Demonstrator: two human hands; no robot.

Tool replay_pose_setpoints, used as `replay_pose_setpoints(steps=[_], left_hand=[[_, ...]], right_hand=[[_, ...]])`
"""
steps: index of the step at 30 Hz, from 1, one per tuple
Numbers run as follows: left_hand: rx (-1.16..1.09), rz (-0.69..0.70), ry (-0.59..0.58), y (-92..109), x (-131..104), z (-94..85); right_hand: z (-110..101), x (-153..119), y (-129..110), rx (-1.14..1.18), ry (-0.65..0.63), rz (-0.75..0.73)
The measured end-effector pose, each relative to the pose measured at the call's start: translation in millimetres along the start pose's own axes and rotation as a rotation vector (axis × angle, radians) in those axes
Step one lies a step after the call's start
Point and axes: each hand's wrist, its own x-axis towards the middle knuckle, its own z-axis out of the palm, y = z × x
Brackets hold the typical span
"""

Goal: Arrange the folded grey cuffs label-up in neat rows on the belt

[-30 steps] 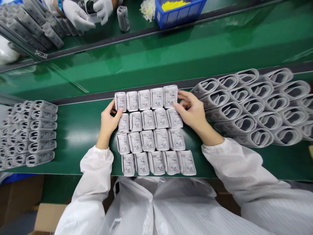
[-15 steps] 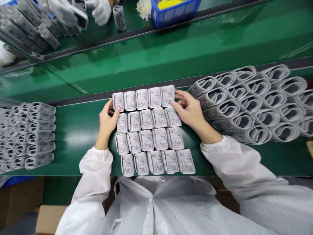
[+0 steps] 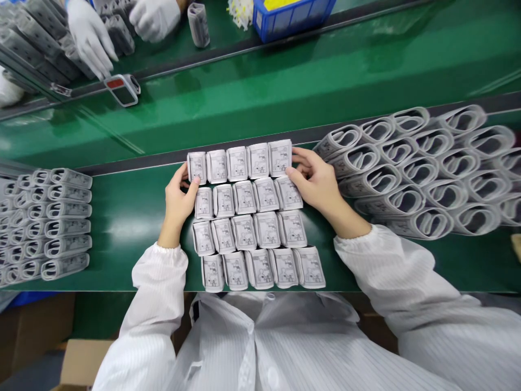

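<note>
Several rolled grey cuffs with printed line drawings lie in rows on the green table before me. At the left end of the farthest row, my left hand has its thumb and fingers on the end cuff. My right hand grips the cuff at the right end of that same row. Between the two hands the row's cuffs stand side by side, pressed together. The nearer rows are untouched, and their edges are staggered.
Stacked rolled cuffs stand at left, and larger open rolls at right. Beyond the green divider, a person's white-gloved hands are near a small device with a dark screen, more cuffs and a blue bin.
My hands and the row between them stay nearly still. Across the divider, the other person's gloved hand has let the small device down towards the ledge, and the gloves have shifted.
</note>
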Motion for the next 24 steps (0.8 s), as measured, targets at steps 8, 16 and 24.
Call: replay_pose_setpoints(steps=[8,16,24], left_hand=[[-0.028,-0.007,0.01,1.2,-0.1,0.1],[-0.012,0.015,-0.002,0.1,-0.1,0.1],[-0.014,0.02,0.001,1.6,-0.3,-0.3]], right_hand=[[1.5,-0.5,4.7,0.025,0.012,0.01],[3.5,1.2,7.5,0.081,0.006,0.023],[2.1,-0.1,6.2,0.06,-0.01,0.026]])
